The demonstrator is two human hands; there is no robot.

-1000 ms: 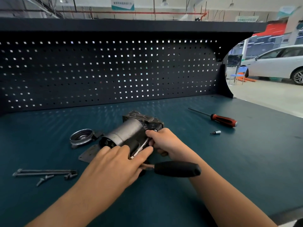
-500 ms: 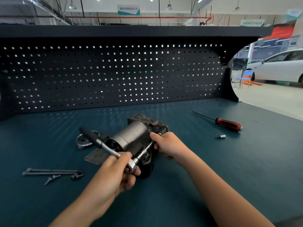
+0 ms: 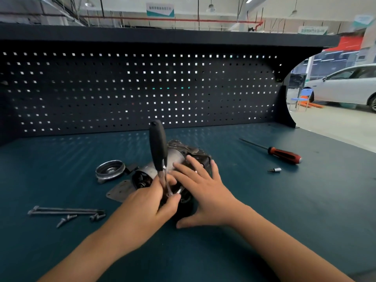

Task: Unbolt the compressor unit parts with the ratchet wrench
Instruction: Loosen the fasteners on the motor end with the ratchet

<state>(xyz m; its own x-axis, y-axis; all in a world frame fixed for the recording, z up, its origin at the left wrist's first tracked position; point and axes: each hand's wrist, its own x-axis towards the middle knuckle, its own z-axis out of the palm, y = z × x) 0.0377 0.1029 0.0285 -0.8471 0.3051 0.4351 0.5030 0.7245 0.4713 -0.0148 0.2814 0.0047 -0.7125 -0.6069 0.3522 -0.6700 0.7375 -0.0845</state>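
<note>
– Teal bench top, then. Where on it is the compressor unit?
– The compressor unit lies on its side near the middle, with its silver barrel to the left and its dark casting to the right. It is directly under both hands.
– What is the left hand doing?
– The left hand is wrapped round the metal shank of the ratchet wrench, low down by its head, at the near end of the unit. The black handle stands up and leans away toward the pegboard.
– And the right?
– The right hand lies on top of the unit. Its fingers are straight and spread over the casting, its thumb is stretched out on the near side, and it grips nothing. The hands sit just beside each other, with the shank between them.
– Is the wrench head on a bolt?
– Cannot tell; the left fingers hide it.
– Anything else on the bench?
– Just left of the unit are a round metal cap and a flat plate. Nearer and further left lie two long bolts and some short screws. Well apart on the right are a red-handled screwdriver and a small bit.
</note>
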